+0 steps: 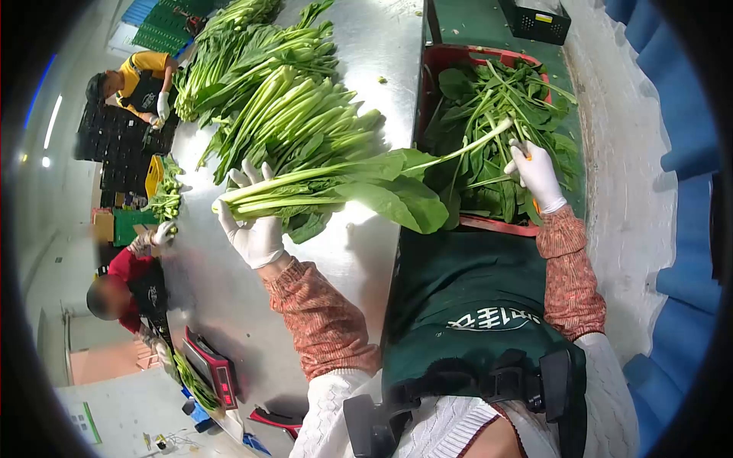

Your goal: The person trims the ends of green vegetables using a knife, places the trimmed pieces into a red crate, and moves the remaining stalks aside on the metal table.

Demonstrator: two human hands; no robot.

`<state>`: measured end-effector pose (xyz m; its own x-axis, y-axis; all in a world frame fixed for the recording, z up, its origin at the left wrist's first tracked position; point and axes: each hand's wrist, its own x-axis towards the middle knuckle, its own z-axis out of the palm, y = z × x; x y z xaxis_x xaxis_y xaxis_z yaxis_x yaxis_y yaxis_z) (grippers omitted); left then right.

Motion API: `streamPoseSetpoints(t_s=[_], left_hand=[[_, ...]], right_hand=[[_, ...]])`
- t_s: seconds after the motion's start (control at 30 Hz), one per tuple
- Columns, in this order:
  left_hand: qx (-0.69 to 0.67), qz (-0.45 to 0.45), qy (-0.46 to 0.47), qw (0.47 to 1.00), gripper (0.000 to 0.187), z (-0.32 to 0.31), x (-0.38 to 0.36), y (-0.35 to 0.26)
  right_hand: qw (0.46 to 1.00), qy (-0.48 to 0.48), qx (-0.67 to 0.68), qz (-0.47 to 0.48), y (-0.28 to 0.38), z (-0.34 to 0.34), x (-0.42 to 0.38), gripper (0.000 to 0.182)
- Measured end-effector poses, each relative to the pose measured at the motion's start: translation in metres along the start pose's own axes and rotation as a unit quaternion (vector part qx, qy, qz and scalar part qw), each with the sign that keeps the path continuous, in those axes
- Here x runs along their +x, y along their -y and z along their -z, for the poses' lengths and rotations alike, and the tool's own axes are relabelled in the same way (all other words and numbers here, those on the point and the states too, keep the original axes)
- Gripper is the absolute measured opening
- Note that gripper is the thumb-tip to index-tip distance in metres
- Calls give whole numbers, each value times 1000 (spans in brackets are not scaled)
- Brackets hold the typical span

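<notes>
My left hand (256, 229), in a white glove, holds a bunch of leafy greens (305, 191) by the stems above the metal table, with the leaves pointing right. My gloved right hand (537, 177) is over the red crate (500, 224), its fingers closed around something orange that is mostly hidden. A single pale stem (481, 143) runs from near my right fingertips toward the leaves of the bunch. Loose greens (496, 99) fill the crate. Behind my left hand lies a big pile of greens (294, 122).
Across the metal table (279, 336) two people in aprons handle greens. A red scale (210, 366) with greens on it stands at the lower left. A black crate (537, 23) is at the upper right, and blue curtain (679, 282) hangs along the right.
</notes>
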<state>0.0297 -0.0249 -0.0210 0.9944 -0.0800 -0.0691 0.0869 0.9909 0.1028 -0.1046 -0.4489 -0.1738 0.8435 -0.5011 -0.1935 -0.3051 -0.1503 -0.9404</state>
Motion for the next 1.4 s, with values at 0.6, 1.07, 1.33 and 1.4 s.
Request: streamPoseSetpoints(t_s=[0.6,1.07,1.33,1.4], left_hand=[[204,-209,-47,955,12,37,-62,-118],[775,-339,-90,526,14,-15,-100,-85],[809,-306,-106,490,16,0,-110,-104],[826,-295,-103,469,16,2,-108,-101]], right_hand=[[842,-119,526,-9,27,-24,47,30],[932,116,-125,321,220,-254,120,48],[868,196,-282,360,268,-295,172,54],[851,228,-279,382,268,-285,165,52]])
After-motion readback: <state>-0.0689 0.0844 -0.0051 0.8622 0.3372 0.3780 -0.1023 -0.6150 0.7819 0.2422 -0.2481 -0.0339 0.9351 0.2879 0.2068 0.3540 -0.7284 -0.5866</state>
